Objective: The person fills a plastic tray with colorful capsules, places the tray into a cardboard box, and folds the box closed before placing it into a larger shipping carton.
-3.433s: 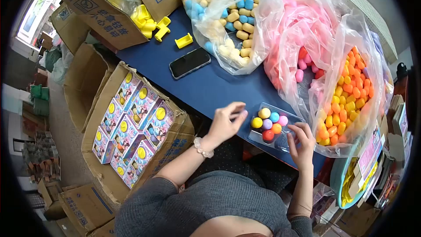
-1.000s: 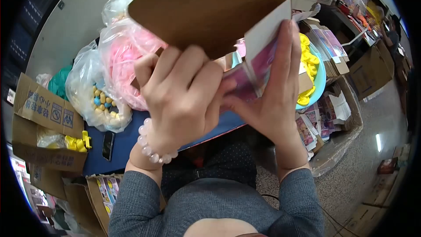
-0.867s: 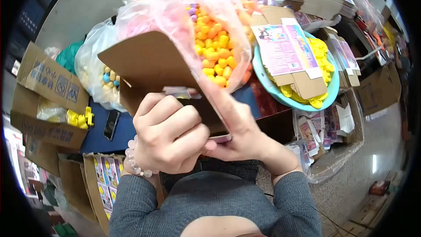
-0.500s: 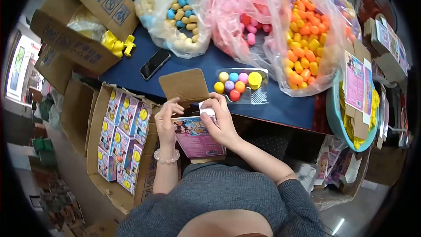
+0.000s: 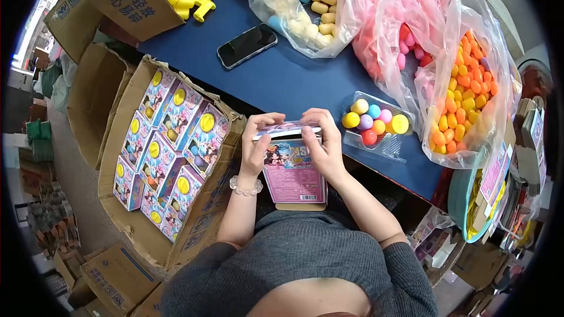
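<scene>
- The box (image 5: 292, 173) stands formed at the near edge of the table (image 5: 282, 76), over the lap. I judge the folding nearly done, with only its top flap (image 5: 288, 130) left to settle.
- The left hand (image 5: 257, 141) pinches the flap's left end and the right hand (image 5: 326, 147) its right end, both closed on the box with fingers curled over the top.
- The tray (image 5: 392, 148) of eggs (image 5: 367, 123) lies just beside the right hand on the table, outside the box — so filling looks not yet done.
- The case (image 5: 141, 240) on the left already holds rows of finished boxes (image 5: 170, 141).
- The box is thin glossy card, printed pink, flat-sided, with a brown inner face at the bottom edge.
- The tray is clear, stiff plastic. The eggs are smooth, rounded and matte — yellow, blue, pink, purple, orange and red.
- The case is rough brown corrugated board with ragged flaps.
</scene>
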A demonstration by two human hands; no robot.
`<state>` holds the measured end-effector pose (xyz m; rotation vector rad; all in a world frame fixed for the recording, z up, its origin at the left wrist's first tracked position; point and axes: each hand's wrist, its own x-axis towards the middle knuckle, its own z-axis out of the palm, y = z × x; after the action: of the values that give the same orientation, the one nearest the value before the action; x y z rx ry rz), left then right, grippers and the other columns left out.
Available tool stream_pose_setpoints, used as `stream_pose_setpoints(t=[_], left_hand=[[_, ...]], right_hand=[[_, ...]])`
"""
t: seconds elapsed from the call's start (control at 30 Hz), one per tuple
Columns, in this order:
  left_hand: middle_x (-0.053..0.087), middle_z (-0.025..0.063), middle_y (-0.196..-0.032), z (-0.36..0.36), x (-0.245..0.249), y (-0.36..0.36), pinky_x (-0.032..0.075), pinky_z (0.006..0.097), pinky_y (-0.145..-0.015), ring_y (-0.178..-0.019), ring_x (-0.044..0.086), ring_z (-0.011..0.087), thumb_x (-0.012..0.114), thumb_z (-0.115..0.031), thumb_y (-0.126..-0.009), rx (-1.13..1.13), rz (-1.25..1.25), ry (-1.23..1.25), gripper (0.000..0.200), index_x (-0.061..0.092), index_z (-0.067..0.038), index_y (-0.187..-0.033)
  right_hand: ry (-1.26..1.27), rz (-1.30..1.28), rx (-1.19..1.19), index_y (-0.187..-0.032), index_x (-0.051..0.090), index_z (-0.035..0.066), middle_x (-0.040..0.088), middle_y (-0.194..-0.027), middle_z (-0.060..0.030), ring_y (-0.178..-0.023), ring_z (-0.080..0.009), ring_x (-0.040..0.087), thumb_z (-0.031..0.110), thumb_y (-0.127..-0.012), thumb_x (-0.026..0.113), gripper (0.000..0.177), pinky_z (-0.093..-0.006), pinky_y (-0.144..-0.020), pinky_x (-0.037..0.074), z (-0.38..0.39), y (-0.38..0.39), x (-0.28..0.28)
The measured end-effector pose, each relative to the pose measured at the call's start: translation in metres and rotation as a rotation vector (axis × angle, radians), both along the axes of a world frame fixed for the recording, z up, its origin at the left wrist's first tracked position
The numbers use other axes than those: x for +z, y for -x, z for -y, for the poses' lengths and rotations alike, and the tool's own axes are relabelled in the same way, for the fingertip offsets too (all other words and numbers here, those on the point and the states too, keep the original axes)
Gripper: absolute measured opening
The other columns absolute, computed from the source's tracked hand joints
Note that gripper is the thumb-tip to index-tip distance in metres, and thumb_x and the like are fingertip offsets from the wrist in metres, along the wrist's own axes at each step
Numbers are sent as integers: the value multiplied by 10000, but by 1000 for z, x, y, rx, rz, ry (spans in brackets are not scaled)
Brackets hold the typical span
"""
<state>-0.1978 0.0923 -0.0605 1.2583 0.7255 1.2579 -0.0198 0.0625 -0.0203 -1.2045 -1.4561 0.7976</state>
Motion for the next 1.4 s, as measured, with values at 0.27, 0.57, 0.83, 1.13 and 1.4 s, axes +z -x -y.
stream_pose_setpoints(t=[0.27,0.57,0.83,1.13,1.4], left_hand=[[652,250,-1159,3,2,-2,476,415,-964,-1086,598,270,587,-99,-870,-10,95,86,97,544,-26,-822],[693,181,-1062,2,1,17,494,401,-904,-1026,633,263,909,-48,-607,56,40,-87,418,505,-73,-708],[617,72,-1241,-28,55,70,586,381,-898,-1108,632,199,733,-319,-887,421,604,90,230,559,-173,-922],[510,182,-1352,-96,73,57,357,359,-1114,-1331,468,264,568,-70,-946,807,217,-99,326,446,-2,-1240],[399,264,-1499,-18,112,-64,378,450,-1114,-1364,429,435,850,-151,-653,-323,-783,-511,1043,288,-10,-1521]], right_hand=[[39,-33,19,-1011,609,-16,632,-1108,-139,-1085,-261,582,58,-936,563,116,-367,-966,431,7,-8,-4],[-54,-27,106,-1369,544,13,439,-1478,-268,-1352,-384,449,259,-882,664,559,-459,-1117,342,18,-15,-3],[485,-120,542,-1514,264,-8,686,-1082,-228,-971,-288,709,159,-761,764,919,-360,-834,571,51,-40,81],[-575,1030,-72,-1131,644,-2,690,-1089,-131,-1023,-270,679,168,-792,607,381,-358,-808,548,4,-67,101],[-480,1026,357,-920,668,67,627,-1007,-54,-1134,-244,551,171,-769,622,189,-567,-1150,305,-12,-69,82]])
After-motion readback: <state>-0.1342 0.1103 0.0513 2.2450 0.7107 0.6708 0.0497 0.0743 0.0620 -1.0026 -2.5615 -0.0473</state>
